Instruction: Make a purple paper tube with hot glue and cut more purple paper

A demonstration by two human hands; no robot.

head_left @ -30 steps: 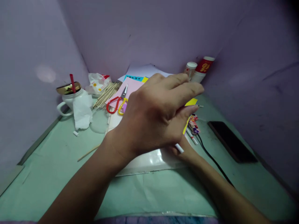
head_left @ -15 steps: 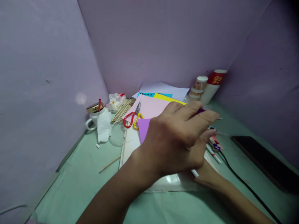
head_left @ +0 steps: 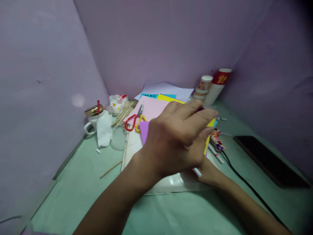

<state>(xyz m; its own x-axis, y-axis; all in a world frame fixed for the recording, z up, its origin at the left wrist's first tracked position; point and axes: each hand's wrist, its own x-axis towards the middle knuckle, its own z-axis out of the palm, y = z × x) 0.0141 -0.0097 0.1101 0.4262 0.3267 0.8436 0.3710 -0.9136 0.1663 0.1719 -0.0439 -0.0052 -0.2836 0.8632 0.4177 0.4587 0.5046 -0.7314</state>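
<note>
My left hand (head_left: 176, 140) reaches across from the left, its fingers bent and drawn together with the thumb. What they hold, if anything, is hidden. Under it lies my right hand (head_left: 206, 171), mostly covered, so its fingers do not show. The white end of a thin stick-like thing (head_left: 198, 172) pokes out between the hands. Both hands are over a white board (head_left: 133, 143) bearing purple paper (head_left: 144, 130), pink paper (head_left: 153, 106) and yellow paper (head_left: 168, 98). Scissors (head_left: 137, 119) with one red and one yellow handle lie on the pink sheet, left of my left hand.
To the left stand a white mug (head_left: 93, 124) with a gold lid, crumpled tissue (head_left: 104, 130) and a bundle of wooden sticks (head_left: 124, 112). Paper cups (head_left: 215, 93) are stacked at the back right. A black phone (head_left: 269, 160) and a black cable (head_left: 244, 184) lie on the right.
The whole view has shifted slightly, with things appearing a little further left and up. A yellow paper edge now shows to the right of my left hand. Both hands keep nearly the same pose.
</note>
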